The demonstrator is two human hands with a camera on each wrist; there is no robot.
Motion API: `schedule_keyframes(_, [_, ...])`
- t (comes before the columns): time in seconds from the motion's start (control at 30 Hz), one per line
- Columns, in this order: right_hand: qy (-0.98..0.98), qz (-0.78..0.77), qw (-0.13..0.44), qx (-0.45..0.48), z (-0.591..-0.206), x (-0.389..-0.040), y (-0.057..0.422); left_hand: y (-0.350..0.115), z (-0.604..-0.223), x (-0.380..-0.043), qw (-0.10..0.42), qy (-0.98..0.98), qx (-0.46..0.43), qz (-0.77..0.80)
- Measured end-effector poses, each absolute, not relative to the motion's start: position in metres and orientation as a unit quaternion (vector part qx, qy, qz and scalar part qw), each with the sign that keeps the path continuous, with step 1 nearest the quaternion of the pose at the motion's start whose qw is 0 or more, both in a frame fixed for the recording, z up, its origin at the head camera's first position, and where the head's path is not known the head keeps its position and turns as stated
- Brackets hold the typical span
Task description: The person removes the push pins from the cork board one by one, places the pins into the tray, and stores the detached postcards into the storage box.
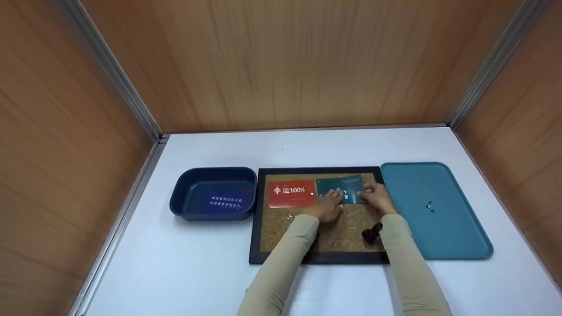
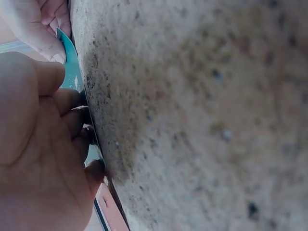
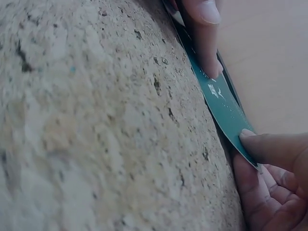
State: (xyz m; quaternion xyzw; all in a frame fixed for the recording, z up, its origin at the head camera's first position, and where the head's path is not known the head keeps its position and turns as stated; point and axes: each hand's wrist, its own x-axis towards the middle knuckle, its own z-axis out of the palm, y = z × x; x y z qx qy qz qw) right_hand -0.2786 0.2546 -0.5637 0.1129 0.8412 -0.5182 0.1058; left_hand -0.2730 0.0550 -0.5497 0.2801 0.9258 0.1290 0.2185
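Note:
A teal-green card (image 1: 350,186) with pale print lies on the upper right of a cork board (image 1: 347,232). My left hand (image 1: 326,208) presses its fingertips on the card's left part. At the right end, my right hand (image 1: 378,198) pinches the card, with the thumb on top and a finger beneath it in the right wrist view. That end bends up a little from the cork (image 3: 120,120). To the left, a red card (image 1: 290,201) with white lettering lies on the board, a small pale spot near its right edge.
A dark blue bin (image 1: 180,206) holding a purple-blue printed card (image 1: 226,202) stands left of the board. Right of it lies a teal tray (image 1: 452,228) with a few tiny shiny pieces (image 1: 430,206). A black object (image 1: 371,235) rests on the board by the right wrist.

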Motion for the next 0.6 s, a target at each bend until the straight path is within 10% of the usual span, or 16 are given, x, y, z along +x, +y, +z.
schedule_keyframes(0.6, [0.854,-0.494,0.097,0.133,-0.5649,-0.2812,0.2531,0.0535,-0.5502,-0.2677,0.19,0.929,0.284,0.144])
